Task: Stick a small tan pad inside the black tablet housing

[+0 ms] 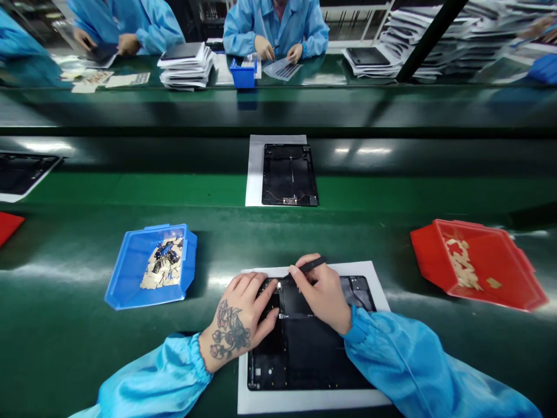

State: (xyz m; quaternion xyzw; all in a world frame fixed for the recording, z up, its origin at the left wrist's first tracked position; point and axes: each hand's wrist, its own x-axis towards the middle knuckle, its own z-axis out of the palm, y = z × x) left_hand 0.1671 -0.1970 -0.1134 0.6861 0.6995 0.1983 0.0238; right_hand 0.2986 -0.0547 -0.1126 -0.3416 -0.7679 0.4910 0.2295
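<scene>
At the far left a red tray (7,225) is showing only a corner, the rest cut off by the frame edge. Next, an open blue plastic bin (130,273) is sitting on the glossy green tabletop (65,348), holding small tan and blue pieces too tiny to make out. The left hand (239,322), reaching out of a light blue sleeve, is lying flat with fingers spread and pressing down on the upper left part of a flat black rectangular tablet shell (304,348), covering that corner. The shell is resting on a white sheet (374,278) right in front of the person. The right hand (322,290) is curling around a slim black tool (311,266), pinching it between thumb and fingers; its tip is hiding behind the fingers at the shell's top edge. Farther back, a second black shell (289,174) is lying on the belt. At right, a red bin (500,267) is sitting tilted, holding pale scraps.
</scene>
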